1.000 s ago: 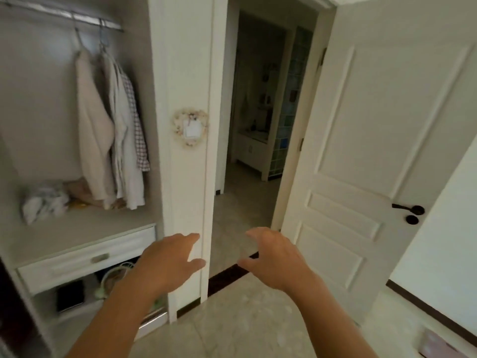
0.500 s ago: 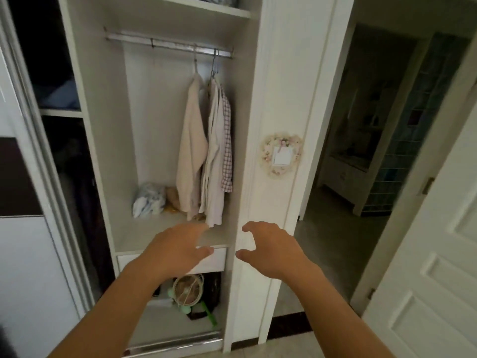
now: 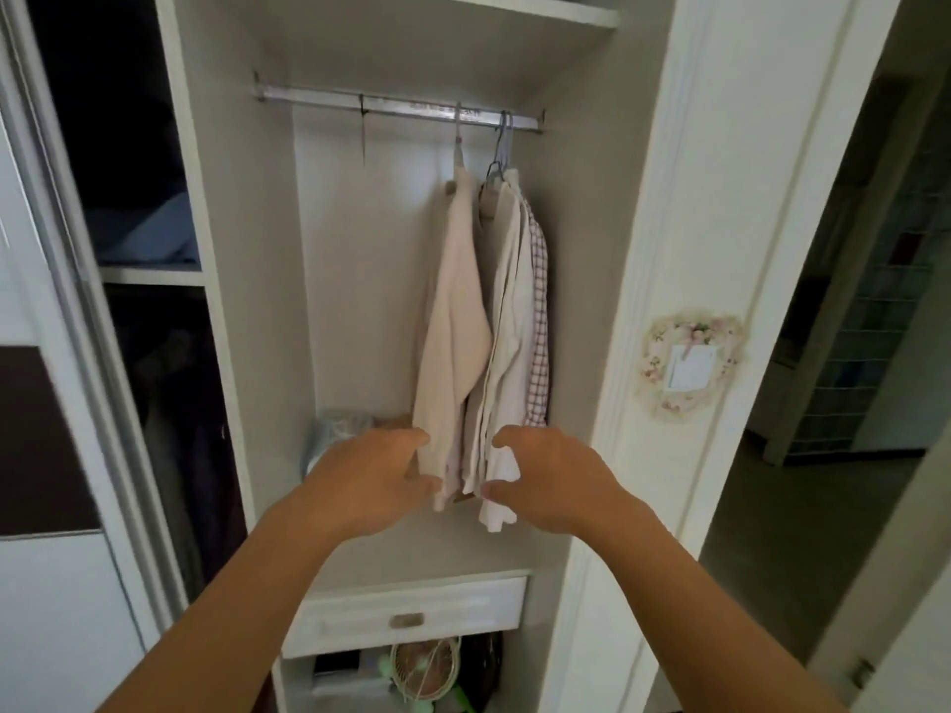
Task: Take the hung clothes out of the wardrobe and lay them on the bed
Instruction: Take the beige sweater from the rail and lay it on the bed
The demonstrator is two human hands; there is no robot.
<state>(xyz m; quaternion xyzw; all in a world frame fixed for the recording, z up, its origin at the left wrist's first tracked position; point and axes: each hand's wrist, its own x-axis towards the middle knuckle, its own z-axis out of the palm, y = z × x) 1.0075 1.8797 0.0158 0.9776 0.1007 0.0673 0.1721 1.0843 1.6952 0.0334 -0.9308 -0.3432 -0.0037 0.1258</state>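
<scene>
The open wardrobe [image 3: 612, 249] has a metal rail [image 3: 396, 106] across its top. Three garments hang from it on hangers at the right end: a cream top [image 3: 453, 321], a white shirt [image 3: 507, 352] and a checked shirt [image 3: 538, 321] pressed against the right wall. My left hand [image 3: 368, 481] is raised at the lower hem of the cream top, fingers apart, holding nothing. My right hand [image 3: 553, 478] is at the hem of the white shirt, fingers curled but apart, with nothing in its grip. No bed is in view.
A crumpled pale bundle [image 3: 334, 429] lies on the wardrobe floor behind my left hand. Below is a white drawer [image 3: 411, 617] and a small fan [image 3: 424, 671]. A dark shelf section [image 3: 139, 234] is on the left, an open doorway [image 3: 844, 352] on the right.
The view has swung left from the doorway and closed in on the wardrobe. Both hands have risen and reached forward to the bottom of the hanging clothes.
</scene>
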